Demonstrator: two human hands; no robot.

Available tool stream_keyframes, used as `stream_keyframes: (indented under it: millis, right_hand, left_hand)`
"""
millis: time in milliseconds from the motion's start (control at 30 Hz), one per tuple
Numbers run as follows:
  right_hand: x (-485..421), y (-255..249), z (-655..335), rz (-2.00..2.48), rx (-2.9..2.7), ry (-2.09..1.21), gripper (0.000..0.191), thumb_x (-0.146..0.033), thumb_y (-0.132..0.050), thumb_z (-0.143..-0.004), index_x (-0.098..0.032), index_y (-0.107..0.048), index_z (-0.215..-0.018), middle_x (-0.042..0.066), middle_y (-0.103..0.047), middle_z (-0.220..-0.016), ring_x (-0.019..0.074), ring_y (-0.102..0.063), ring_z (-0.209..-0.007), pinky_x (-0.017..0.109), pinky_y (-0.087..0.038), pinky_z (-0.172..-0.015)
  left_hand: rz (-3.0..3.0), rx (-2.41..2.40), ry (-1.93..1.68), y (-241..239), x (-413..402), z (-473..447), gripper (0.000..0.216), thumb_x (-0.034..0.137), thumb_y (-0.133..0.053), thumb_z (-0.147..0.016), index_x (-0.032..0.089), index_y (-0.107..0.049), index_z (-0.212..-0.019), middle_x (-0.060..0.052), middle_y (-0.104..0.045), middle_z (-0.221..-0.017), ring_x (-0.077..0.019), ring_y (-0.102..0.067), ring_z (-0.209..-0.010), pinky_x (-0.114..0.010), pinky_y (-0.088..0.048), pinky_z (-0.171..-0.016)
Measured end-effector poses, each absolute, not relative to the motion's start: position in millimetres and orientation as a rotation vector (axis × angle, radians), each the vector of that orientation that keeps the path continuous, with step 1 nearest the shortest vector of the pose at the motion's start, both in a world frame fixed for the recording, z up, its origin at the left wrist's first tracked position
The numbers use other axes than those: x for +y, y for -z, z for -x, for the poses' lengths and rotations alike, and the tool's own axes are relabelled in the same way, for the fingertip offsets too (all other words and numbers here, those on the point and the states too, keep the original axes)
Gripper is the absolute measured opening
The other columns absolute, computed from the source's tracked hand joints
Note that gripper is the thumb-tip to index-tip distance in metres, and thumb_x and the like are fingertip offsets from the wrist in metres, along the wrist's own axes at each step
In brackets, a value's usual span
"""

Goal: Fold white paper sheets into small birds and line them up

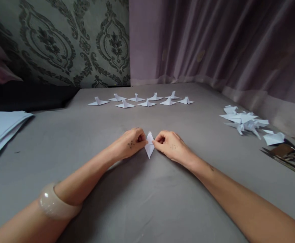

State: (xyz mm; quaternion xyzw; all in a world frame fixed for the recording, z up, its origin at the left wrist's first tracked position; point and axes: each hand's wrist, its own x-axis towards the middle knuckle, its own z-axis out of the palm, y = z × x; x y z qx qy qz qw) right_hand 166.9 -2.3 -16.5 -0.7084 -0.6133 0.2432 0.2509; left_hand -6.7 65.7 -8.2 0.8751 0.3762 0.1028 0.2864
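Observation:
A small piece of folded white paper [150, 145], shaped like a narrow diamond, stands between my two hands just above or on the grey surface. My left hand [133, 141] pinches its left edge between thumb and fingertips. On the opposite edge, my right hand [170, 144] pinches it the same way. The paper's upper tip shows a small split; its lower tip points toward me. A pale, glossy bangle [57, 204] circles my left forearm.
Several folded paper figures [147, 103] stand in two rows farther back on the grey cloth [112, 118]. A heap of white folded papers [241, 118] lies right, near scissors [284, 158]. Paper sheets [3, 128] are stacked left, before a black cloth [31, 96]. A curtain [183, 44] hangs behind.

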Motion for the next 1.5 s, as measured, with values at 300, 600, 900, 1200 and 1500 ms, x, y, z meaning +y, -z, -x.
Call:
stream_keyframes:
  millis: [300, 600, 900, 1200, 1500]
  right_hand:
    - [-21.1, 13.5, -162.9, 1.732, -2.055, -0.353, 0.023, -0.016, -0.043, -0.09, -0.024, -0.064, -0.098, 0.003, -0.062, -0.1, 0.0131, -0.057, -0.081, 0.025, -0.04, -0.068]
    - [-39.9, 4.8, -165.1, 1.775, -2.408, -0.006, 0.034, -0.005, -0.034, -0.089, -0.022, -0.06, -0.104, 0.005, -0.06, -0.1, 0.0168, -0.053, -0.085, 0.029, -0.036, -0.06]
    - [-38.7, 7.8, -168.1, 1.831, -2.195, -0.139, 0.033, -0.006, -0.039, -0.085, -0.022, -0.066, -0.096, 0.004, -0.062, -0.102, 0.0159, -0.058, -0.085, 0.027, -0.041, -0.064]
    - [-34.1, 15.2, -174.3, 1.781, -1.864, -0.378, 0.032, -0.007, -0.041, -0.08, -0.019, -0.069, -0.09, 0.005, -0.065, -0.1, 0.0154, -0.061, -0.088, 0.027, -0.045, -0.083]
    - [-33.2, 17.4, -168.5, 1.601, -1.707, -0.759, 0.033, -0.007, -0.043, -0.079, -0.016, -0.069, -0.098, 0.009, -0.065, -0.106, 0.0175, -0.061, -0.099, 0.03, -0.045, -0.092]
  left_hand:
    - [-2.842, 0.832, -0.202, 12.4, 41.5, 5.7, 0.028, 0.007, -0.033, -0.085, 0.017, -0.058, -0.091, -0.007, -0.057, -0.091, -0.0179, -0.052, -0.085, -0.027, -0.044, -0.068]
    - [-3.027, 0.87, -0.028, 4.9, 21.8, 3.9, 0.021, 0.01, -0.04, -0.081, 0.015, -0.059, -0.089, -0.009, -0.057, -0.086, -0.0193, -0.053, -0.078, -0.029, -0.046, -0.062]
    - [-2.92, 1.013, -0.159, 2.0, 17.8, 0.4, 0.033, 0.038, -0.038, -0.09, 0.017, -0.062, -0.083, -0.008, -0.059, -0.087, -0.0215, -0.056, -0.08, -0.03, -0.046, -0.059]
    - [-2.885, 1.158, -0.219, 2.7, 16.1, -6.5, 0.028, 0.026, -0.039, -0.088, 0.017, -0.064, -0.077, -0.008, -0.06, -0.082, -0.0198, -0.057, -0.077, -0.028, -0.043, -0.061]
    - [-2.823, 1.177, -0.409, 10.4, 16.9, -4.9, 0.027, 0.042, -0.048, -0.086, 0.021, -0.063, -0.094, -0.007, -0.058, -0.088, -0.0199, -0.056, -0.081, -0.028, -0.041, -0.065]
